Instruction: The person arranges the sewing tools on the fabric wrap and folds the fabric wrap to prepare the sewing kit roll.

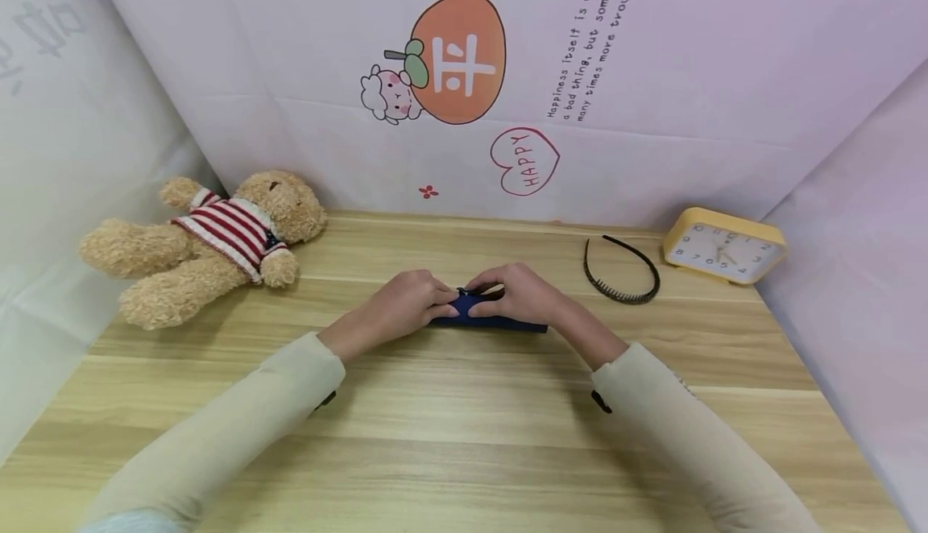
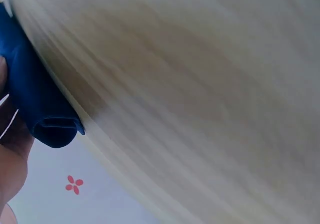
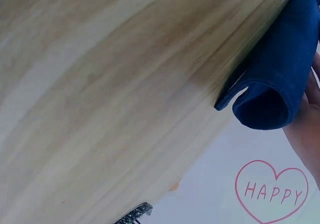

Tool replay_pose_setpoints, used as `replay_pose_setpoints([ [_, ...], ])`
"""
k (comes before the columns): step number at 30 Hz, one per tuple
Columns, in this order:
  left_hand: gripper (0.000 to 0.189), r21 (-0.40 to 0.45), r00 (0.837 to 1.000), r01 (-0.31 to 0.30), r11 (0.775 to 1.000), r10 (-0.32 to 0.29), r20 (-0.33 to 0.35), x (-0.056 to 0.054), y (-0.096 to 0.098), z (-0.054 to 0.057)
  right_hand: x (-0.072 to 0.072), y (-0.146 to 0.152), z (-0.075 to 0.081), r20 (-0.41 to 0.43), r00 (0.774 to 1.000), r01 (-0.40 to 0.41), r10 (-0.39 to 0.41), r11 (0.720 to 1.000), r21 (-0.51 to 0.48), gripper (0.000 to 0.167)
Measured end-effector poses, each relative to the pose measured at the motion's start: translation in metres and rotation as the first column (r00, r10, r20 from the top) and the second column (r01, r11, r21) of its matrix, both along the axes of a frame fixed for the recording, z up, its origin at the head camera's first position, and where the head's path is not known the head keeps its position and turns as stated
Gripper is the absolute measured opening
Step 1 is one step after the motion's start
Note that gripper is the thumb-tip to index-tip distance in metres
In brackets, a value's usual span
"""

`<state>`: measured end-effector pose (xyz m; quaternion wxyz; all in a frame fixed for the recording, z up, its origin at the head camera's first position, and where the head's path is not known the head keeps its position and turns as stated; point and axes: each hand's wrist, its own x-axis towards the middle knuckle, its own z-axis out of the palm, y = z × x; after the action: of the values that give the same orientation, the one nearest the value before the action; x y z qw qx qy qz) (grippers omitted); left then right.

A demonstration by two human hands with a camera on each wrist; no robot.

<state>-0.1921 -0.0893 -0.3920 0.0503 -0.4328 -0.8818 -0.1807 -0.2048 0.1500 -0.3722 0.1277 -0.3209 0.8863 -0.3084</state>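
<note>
A dark blue rolled-up sheet [image 1: 507,323], smooth and leather-like, lies crosswise on the wooden table. My left hand [image 1: 415,301] grips it near the middle, thumb on the near side. From the other side my right hand [image 1: 524,295] pinches it, the two thumbs close together. A small dark piece, perhaps a tie or strap, shows between the fingertips; its kind is unclear. In the left wrist view one end of the roll [image 2: 42,93] looks like a closed tube. The right wrist view shows the other end of the roll [image 3: 280,58], with a loose edge flap standing apart.
A teddy bear [image 1: 225,235] in a striped sweater lies at the back left. To the right are a black toothed headband [image 1: 629,299] and a yellow alarm clock [image 1: 725,245]. A printed white cloth [image 1: 326,154] hangs behind the wooden table [image 1: 464,436].
</note>
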Motion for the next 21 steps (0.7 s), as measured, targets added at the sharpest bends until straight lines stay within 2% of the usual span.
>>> replay_pose_setpoints([
  [2,0.031,-0.008,0.997,0.011,1.0,-0.012,-0.073,0.0022,-0.0007,0.0002,0.0008,-0.0003,0.0,0.004,1.0,0.001,-0.001,1.0,0.002,0.038],
  [4,0.031,0.021,0.995,0.012,1.0,-0.01,-0.099,0.0034,-0.001,0.0003,0.0016,-0.0007,0.0,-0.003,1.0,0.004,-0.004,1.0,0.003,0.038],
  [8,0.039,0.073,0.995,-0.018,0.997,0.025,-0.1,0.0048,-0.001,-0.0001,0.0018,0.0003,-0.0021,-0.032,0.999,0.003,-0.003,1.0,0.003,0.036],
  [11,0.045,0.073,0.995,-0.037,0.997,0.044,-0.093,0.0052,0.0,-0.0012,0.0015,0.0023,-0.0044,-0.047,0.999,-0.007,0.007,1.0,-0.004,0.036],
  [18,0.034,0.056,0.997,-0.004,0.998,0.009,-0.082,0.0038,0.0017,-0.0017,0.002,0.0019,-0.0025,-0.077,0.996,-0.048,0.048,0.999,-0.003,0.031],
  [21,0.033,0.05,0.998,-0.011,0.999,0.015,-0.064,0.0047,0.0008,0.0002,0.0009,-0.0013,-0.0009,-0.085,0.993,-0.077,0.077,0.997,0.004,0.031],
])
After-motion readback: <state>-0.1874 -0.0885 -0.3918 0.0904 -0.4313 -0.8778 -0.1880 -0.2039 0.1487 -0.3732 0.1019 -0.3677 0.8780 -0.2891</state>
